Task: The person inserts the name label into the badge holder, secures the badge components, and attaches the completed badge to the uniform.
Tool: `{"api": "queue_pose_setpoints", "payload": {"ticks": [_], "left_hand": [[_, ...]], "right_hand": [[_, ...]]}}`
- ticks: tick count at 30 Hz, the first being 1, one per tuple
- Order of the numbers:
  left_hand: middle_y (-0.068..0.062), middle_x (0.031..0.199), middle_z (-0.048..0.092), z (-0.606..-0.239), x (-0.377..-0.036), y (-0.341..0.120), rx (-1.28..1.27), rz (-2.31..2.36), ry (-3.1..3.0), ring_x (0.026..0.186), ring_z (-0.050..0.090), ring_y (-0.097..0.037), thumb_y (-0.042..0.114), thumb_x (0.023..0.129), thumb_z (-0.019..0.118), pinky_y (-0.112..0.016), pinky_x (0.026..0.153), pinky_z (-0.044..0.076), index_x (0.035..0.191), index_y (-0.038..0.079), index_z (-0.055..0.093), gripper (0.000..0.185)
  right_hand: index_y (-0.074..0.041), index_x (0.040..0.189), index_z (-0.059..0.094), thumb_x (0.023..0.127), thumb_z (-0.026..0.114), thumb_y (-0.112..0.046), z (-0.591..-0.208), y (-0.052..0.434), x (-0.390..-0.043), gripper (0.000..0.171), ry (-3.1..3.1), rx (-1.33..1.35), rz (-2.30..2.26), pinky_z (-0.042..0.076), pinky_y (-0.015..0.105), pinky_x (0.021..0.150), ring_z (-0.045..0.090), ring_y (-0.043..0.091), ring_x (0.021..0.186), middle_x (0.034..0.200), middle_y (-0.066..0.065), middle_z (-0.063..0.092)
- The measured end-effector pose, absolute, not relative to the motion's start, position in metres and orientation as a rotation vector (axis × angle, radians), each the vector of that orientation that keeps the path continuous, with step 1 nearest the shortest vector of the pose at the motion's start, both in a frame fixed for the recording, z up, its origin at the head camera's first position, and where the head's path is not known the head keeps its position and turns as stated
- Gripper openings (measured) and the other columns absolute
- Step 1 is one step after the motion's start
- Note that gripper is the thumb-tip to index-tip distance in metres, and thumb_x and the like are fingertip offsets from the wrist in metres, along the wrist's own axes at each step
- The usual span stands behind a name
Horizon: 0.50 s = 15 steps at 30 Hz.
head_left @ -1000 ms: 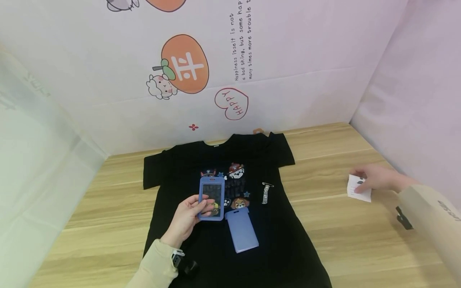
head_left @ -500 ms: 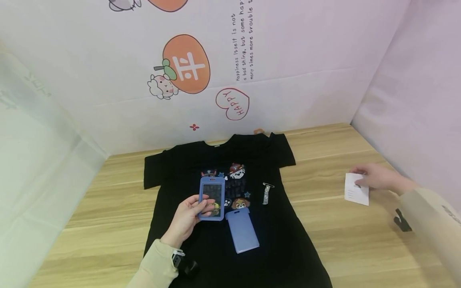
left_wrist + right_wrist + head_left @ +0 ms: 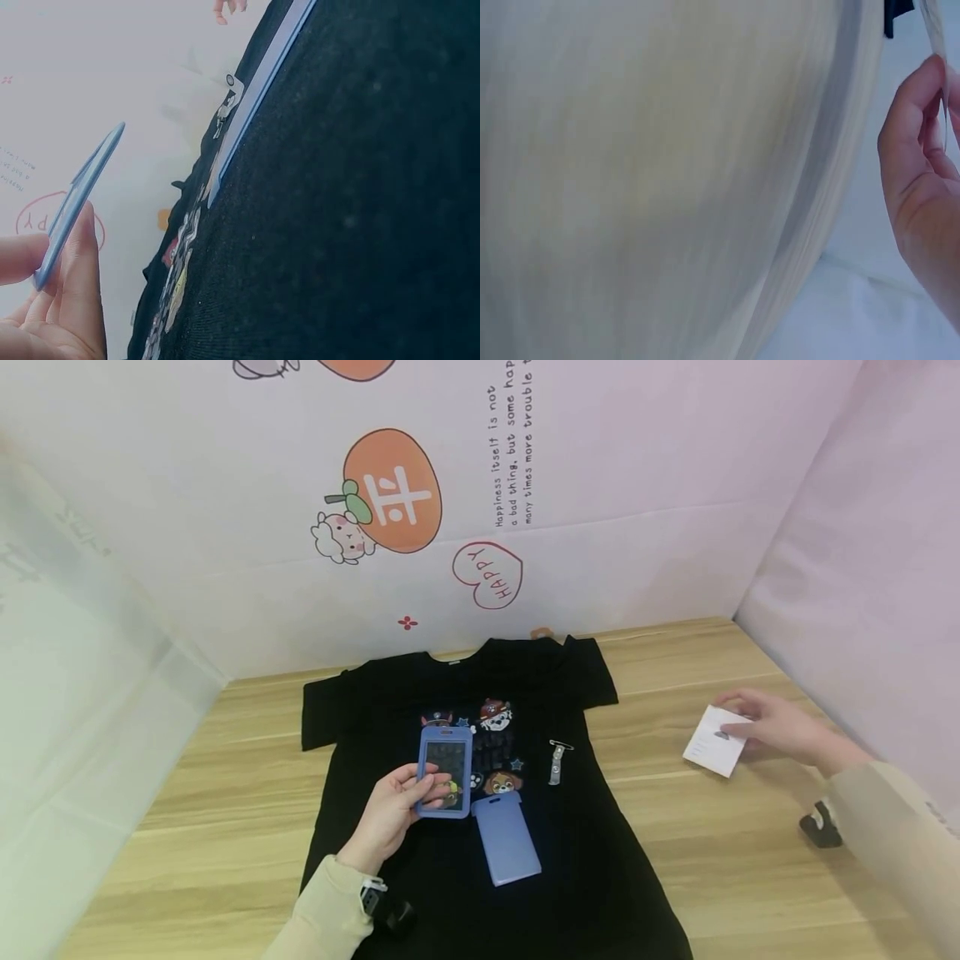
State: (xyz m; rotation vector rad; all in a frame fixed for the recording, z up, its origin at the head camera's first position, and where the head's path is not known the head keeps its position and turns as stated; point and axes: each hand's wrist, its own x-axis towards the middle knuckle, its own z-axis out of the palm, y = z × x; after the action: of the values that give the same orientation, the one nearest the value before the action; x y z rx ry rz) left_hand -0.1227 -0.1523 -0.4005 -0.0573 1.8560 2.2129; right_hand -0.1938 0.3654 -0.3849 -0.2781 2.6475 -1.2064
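Observation:
In the head view my left hand (image 3: 390, 814) pinches a blue badge holder frame (image 3: 467, 777) with a clear window, held above a black T-shirt (image 3: 600, 868). The left wrist view shows that frame (image 3: 84, 184) edge-on between thumb and fingers. Far to the right, my right hand (image 3: 780, 731) pinches a small white card (image 3: 708, 745) with a dark picture and fine print on it. Seen from the right wrist, the card (image 3: 934, 30) is edge-on in the fingertips. A second blue holder piece (image 3: 507, 842) lies on the shirt, just right of the left hand.
On the shirt's right side lies a clear strap clip with a safety pin (image 3: 557, 763). Cartoon dog prints (image 3: 496, 717) mark the shirt. The wooden table (image 3: 225, 827) meets printed white cloth (image 3: 600, 527) at the back and plain cloth at both sides.
My right hand has moved slightly left with the white card, which has turned and now shows more of its face. The left hand keeps its hold on the badge holder frame.

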Motion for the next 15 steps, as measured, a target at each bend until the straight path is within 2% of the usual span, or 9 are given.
{"api": "queue_pose_setpoints", "payload": {"ticks": [3,7,10,13,15], "left_hand": [[0.001,0.096,0.072,-0.401,-0.123,-0.152,-0.051,2.213,1.848,0.085,0.069,-0.009,0.005,0.098,0.047,-0.023,0.076,0.056,0.125,-0.013,0.041,0.033],[0.001,0.094,0.072,-0.401,-0.123,-0.152,-0.044,2.213,1.849,0.084,0.069,-0.008,0.005,0.098,0.047,-0.023,0.077,0.056,0.124,-0.013,0.042,0.031],[0.001,0.095,0.072,-0.401,-0.123,-0.151,-0.04,2.212,1.85,0.083,0.069,-0.008,0.005,0.098,0.048,-0.024,0.077,0.056,0.123,-0.013,0.042,0.031],[0.0,0.096,0.072,-0.401,-0.123,-0.149,-0.027,2.206,1.852,0.084,0.069,-0.008,0.005,0.098,0.049,-0.023,0.077,0.055,0.124,-0.013,0.041,0.033],[-0.001,0.097,0.072,-0.4,-0.123,-0.148,-0.015,2.204,1.853,0.085,0.069,-0.008,0.006,0.098,0.049,-0.023,0.077,0.055,0.125,-0.014,0.041,0.035]], "right_hand": [[0.008,0.124,0.044,0.091,0.059,-0.008,-0.385,0.358,-0.195,0.039,2.641,-0.293,-1.277,0.056,0.027,0.067,0.06,0.003,0.078,0.11,0.021,0.057],[0.013,0.122,0.041,0.091,0.057,-0.003,-0.384,0.344,-0.195,0.038,2.539,-0.285,-1.437,0.057,0.029,0.07,0.061,0.005,0.08,0.103,0.005,0.056],[0.016,0.121,0.04,0.091,0.057,-0.002,-0.382,0.333,-0.193,0.039,2.472,-0.286,-1.521,0.057,0.03,0.071,0.062,0.006,0.081,0.101,-0.001,0.056],[0.013,0.117,0.043,0.091,0.058,-0.002,-0.38,0.321,-0.191,0.033,2.421,-0.284,-1.57,0.057,0.029,0.071,0.062,0.006,0.081,0.099,-0.005,0.057],[0.006,0.112,0.048,0.091,0.059,-0.003,-0.378,0.313,-0.19,0.026,2.407,-0.265,-1.589,0.056,0.027,0.069,0.062,0.006,0.079,0.095,-0.007,0.059]]}}
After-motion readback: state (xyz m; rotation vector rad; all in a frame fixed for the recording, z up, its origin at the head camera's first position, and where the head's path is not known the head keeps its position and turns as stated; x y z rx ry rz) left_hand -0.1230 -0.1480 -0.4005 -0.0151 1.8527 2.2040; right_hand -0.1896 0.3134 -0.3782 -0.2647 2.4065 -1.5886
